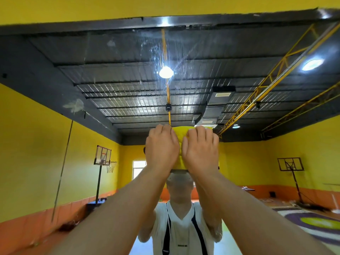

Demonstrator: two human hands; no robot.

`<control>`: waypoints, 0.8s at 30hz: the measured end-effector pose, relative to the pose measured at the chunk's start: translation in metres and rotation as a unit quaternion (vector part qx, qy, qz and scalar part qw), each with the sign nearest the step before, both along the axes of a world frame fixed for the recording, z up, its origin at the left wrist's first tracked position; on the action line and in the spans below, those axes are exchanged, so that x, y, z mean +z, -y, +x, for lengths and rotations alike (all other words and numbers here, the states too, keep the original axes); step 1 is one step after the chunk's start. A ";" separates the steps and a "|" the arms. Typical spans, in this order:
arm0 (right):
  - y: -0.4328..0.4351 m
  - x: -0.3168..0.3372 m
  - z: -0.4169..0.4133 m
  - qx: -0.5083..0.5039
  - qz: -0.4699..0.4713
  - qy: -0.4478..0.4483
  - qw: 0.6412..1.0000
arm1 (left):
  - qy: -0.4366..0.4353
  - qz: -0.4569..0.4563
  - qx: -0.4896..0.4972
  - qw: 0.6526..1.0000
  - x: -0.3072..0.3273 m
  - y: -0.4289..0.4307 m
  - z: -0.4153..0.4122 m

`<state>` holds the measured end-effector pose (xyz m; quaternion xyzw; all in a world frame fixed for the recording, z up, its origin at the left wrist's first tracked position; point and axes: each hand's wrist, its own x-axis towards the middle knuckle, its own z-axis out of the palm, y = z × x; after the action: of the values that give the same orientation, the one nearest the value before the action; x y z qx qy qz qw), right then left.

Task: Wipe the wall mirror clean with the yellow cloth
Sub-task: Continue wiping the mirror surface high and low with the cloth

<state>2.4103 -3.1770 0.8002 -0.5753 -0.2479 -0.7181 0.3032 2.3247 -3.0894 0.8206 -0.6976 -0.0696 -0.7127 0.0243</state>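
Note:
The wall mirror (230,74) fills almost the whole view, its top edge running just under the yellow wall above. It reflects a dark ceiling, lamps and a gym hall. White smears and streaks mark the glass at upper middle and at left. The yellow cloth (181,137) is bunched flat against the glass at the centre. My left hand (161,150) and my right hand (201,151) lie side by side on the cloth, fingers pointing up, pressing it to the mirror. Only a strip of cloth shows between and above the hands.
A person in a white shirt (182,230) is reflected straight ahead below my hands. Reflected basketball hoops stand at left (103,158) and right (290,164). A smudge (75,105) sits on the glass at left.

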 end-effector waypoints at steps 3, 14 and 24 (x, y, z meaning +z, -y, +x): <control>0.001 0.002 0.010 0.007 -0.001 0.042 0.999 | 0.039 0.099 0.109 0.988 -0.016 -0.012 0.017; 0.022 0.016 0.032 -0.026 -0.026 0.176 0.984 | 0.100 0.144 0.134 0.975 -0.017 -0.010 0.042; 0.093 0.019 0.068 -0.060 -0.055 0.184 0.979 | 0.091 0.182 0.081 0.976 -0.009 0.048 0.079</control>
<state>2.4787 -3.2704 0.8189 -0.4627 -0.3039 -0.8140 0.1761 2.4034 -3.1374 0.8115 -0.6054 0.0028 -0.7697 0.2023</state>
